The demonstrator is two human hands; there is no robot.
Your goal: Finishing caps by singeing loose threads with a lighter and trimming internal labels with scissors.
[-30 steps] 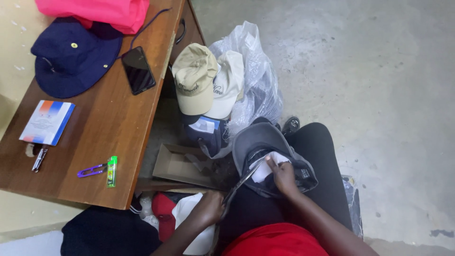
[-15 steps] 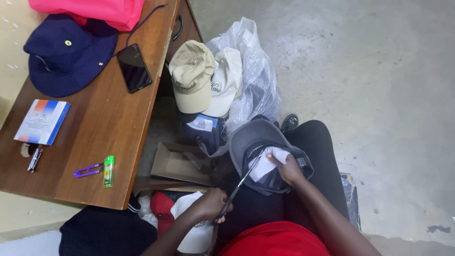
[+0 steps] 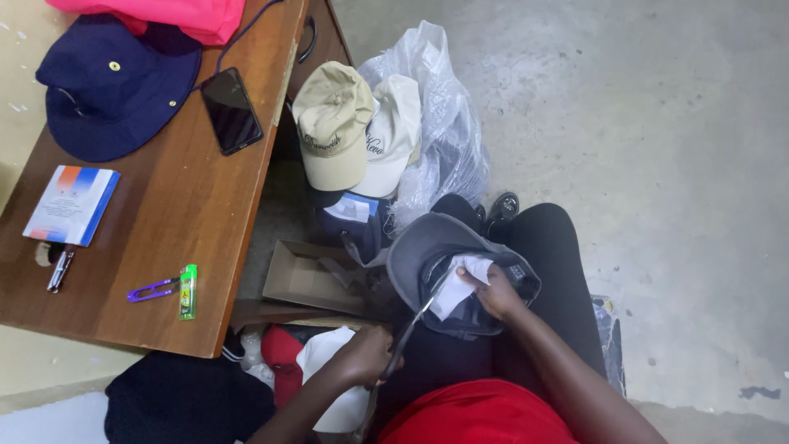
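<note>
Left hand [image 3: 367, 352] gripping scissors [image 3: 408, 333], right hand [image 3: 496, 292] pinching grey cap's [image 3: 427, 242] white label [image 3: 460, 284]

Grey cap [image 3: 419, 247], white label [image 3: 463, 284], navy hat [image 3: 111, 86], beige cap [image 3: 333, 123], pink cloth [image 3: 164, 15]

We seem to be in a small cap-making workshop: bare concrete floor [image 3: 657, 164], worn wooden desk [image 3: 164, 238], stacked beige caps [image 3: 333, 123].

Even, soft daylight, faint shadows, sharp focus, slight wide-angle edge stretch.
</note>
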